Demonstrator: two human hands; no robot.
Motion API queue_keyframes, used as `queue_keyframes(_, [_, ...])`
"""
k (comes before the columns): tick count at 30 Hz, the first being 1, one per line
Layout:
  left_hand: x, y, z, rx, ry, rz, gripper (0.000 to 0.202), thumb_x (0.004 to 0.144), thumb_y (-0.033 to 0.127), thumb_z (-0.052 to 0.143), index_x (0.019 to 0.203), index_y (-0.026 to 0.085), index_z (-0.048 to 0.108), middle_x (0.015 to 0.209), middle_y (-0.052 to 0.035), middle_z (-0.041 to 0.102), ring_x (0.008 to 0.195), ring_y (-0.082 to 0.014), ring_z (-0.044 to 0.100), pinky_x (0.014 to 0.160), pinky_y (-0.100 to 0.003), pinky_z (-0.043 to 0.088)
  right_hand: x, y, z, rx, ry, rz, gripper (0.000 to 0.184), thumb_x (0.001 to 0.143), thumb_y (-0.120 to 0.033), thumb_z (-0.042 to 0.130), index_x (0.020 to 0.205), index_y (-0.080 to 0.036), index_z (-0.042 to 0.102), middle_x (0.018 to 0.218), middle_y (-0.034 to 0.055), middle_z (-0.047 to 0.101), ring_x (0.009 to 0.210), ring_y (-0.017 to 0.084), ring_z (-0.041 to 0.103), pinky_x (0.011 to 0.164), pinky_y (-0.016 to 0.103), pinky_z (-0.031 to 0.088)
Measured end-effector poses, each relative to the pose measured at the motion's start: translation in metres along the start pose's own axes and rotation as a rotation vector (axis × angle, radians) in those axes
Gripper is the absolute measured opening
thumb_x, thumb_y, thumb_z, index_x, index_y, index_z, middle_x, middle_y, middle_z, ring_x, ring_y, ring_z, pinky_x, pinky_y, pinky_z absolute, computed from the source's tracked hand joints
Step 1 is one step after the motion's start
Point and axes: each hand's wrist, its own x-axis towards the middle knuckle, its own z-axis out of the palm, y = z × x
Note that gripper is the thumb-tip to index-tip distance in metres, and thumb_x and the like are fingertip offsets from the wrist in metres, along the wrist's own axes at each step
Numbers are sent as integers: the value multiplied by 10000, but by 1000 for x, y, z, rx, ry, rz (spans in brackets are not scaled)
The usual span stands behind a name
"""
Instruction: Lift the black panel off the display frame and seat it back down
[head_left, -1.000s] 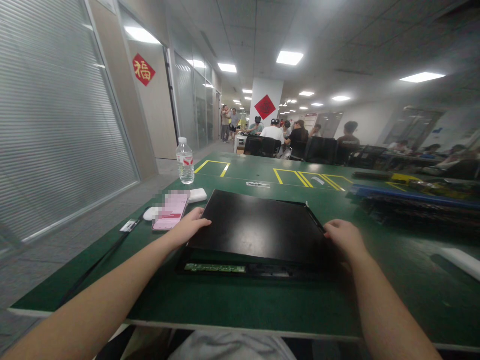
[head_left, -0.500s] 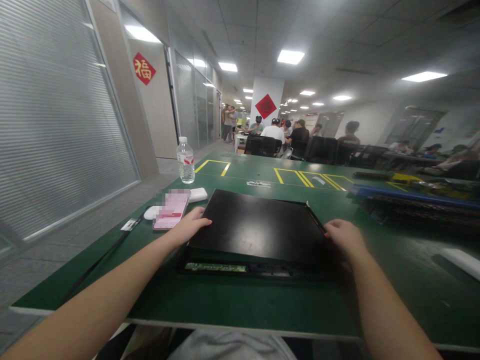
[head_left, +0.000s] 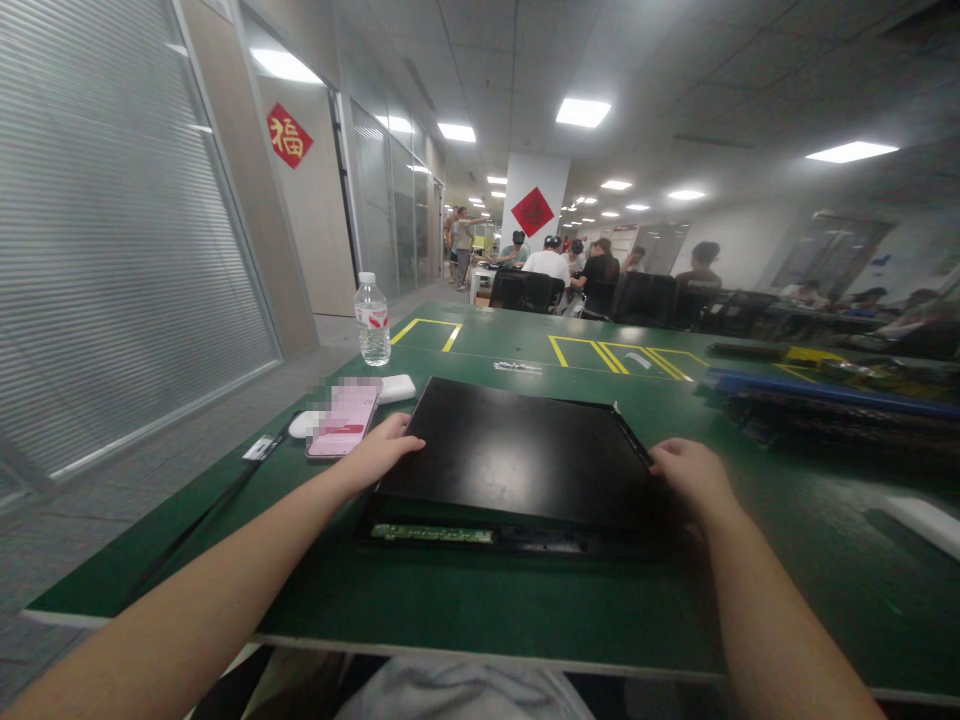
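Observation:
A dark, glossy LCD screen panel (head_left: 517, 450) lies tilted over a black frame (head_left: 600, 541), its near edge apart from the frame's near side. Along that side, a green circuit board strip (head_left: 433, 534) shows. My left hand (head_left: 386, 452) is closed on the panel's left edge, thumb on top and the other fingers mostly hidden beneath. At the right edge, my right hand (head_left: 688, 475) pinches the panel's side, where the frame's rim runs close by. Whether it grips the rim too, I cannot tell.
On the green table (head_left: 465, 610), a phone (head_left: 345, 420), a white case (head_left: 397, 388) and a water bottle (head_left: 373, 322) stand or lie at left. A black strap (head_left: 217, 500) lies near the left edge. Stacked dark parts (head_left: 825, 410) and a white bar (head_left: 922, 525) are at right.
Both hands and the screen panel look nearly unmoved. Far back, a standing person has shifted slightly.

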Motion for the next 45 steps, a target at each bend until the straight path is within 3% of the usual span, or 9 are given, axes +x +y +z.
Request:
queue_keyframes(9, [-1, 2, 2, -11, 17, -19, 362, 642, 198, 732, 976, 200, 592, 854, -28, 747, 774, -258, 735, 646, -352, 576, 3, 1, 0, 15, -20, 8, 226, 779, -295, 546, 862, -207, 737, 775, 42, 759, 641, 184, 654, 590, 282, 428])
queue_keyframes(15, [-16, 20, 11, -154, 16, -129, 337, 661, 165, 711, 985, 188, 618, 801, -47, 755, 757, -267, 747, 610, -344, 593, 4, 3, 2, 42, -26, 22, 236, 784, -310, 536, 888, -209, 722, 780, 35, 756, 629, 179, 652, 602, 288, 441])
queue_keyframes(19, [-23, 30, 15, -242, 14, -154, 462, 644, 107, 695, 1089, 192, 601, 815, -55, 762, 768, -277, 754, 617, -358, 607, 3, 4, 2, 41, -37, 28, 239, 783, -322, 536, 884, -211, 721, 784, 34, 756, 629, 178, 652, 608, 290, 446])
queue_keyframes(22, [-23, 30, 16, -255, 28, -168, 556, 638, 82, 697, 1165, 203, 568, 839, -54, 766, 774, -285, 757, 637, -379, 615, 2, 4, 1, 49, -32, 19, 241, 783, -324, 534, 885, -214, 724, 779, 31, 757, 627, 174, 653, 610, 286, 450])
queue_keyframes(30, [-22, 25, 11, -157, 17, -107, 507, 635, 104, 757, 1092, 210, 565, 756, -18, 743, 656, -240, 737, 609, -350, 598, 3, 4, 2, 72, -12, 21, 230, 763, -302, 565, 869, -188, 734, 760, 57, 760, 571, 173, 639, 562, 277, 439])
queue_keyframes(37, [-19, 23, 6, -73, -7, 85, 584, 517, 295, 890, 1047, 189, 670, 1027, -88, 771, 1021, -308, 711, 915, -439, 554, 5, 5, 2, 73, -20, 20, 236, 771, -321, 555, 870, -200, 732, 766, 49, 761, 580, 178, 645, 574, 288, 448])
queue_keyframes(40, [-12, 17, 0, 124, 14, 155, 555, 548, 398, 854, 1044, 194, 712, 1175, -107, 734, 1159, -347, 645, 1017, -479, 485, 4, 5, 2, 79, -26, 20, 233, 771, -321, 552, 856, -198, 730, 767, 53, 761, 578, 179, 644, 573, 290, 445])
queue_keyframes(42, [-6, 11, -5, 274, 92, 227, 559, 557, 425, 825, 1051, 184, 720, 1307, -124, 667, 1267, -359, 566, 1099, -476, 403, 5, 6, 3, 81, -30, 23, 237, 771, -326, 550, 861, -201, 730, 769, 49, 762, 587, 181, 649, 579, 291, 447])
queue_keyframes(45, [3, 1, -12, 449, 152, 267, 588, 580, 474, 786, 1080, 172, 721, 1439, -152, 556, 1337, -367, 496, 1122, -468, 365, 6, 7, 4, 82, -27, 22, 244, 772, -337, 549, 873, -206, 728, 773, 44, 762, 604, 183, 654, 593, 293, 453])
